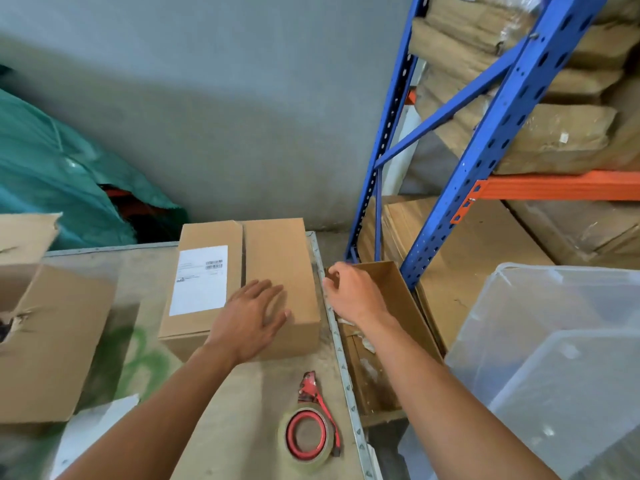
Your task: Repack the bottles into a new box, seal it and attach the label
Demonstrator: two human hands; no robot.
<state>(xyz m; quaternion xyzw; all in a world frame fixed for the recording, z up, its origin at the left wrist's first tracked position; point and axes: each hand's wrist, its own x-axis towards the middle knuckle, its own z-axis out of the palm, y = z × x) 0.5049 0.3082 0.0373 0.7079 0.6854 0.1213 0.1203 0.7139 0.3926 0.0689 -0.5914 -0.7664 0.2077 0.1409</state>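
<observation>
A closed cardboard box (242, 289) sits on the bench (249, 393), a white label (200, 280) stuck on the left half of its top. The left hand (254, 315) lies flat and open on the box. The right hand (349, 294), fingers curled, hovers past the bench edge over an open carton (391, 327). A tape dispenser (310, 427) lies nearby.

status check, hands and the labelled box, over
Left hand flat on closed box, empty. Right hand off table edge, over open carton. Label on. Tape dispenser near, nothing blocking.
</observation>
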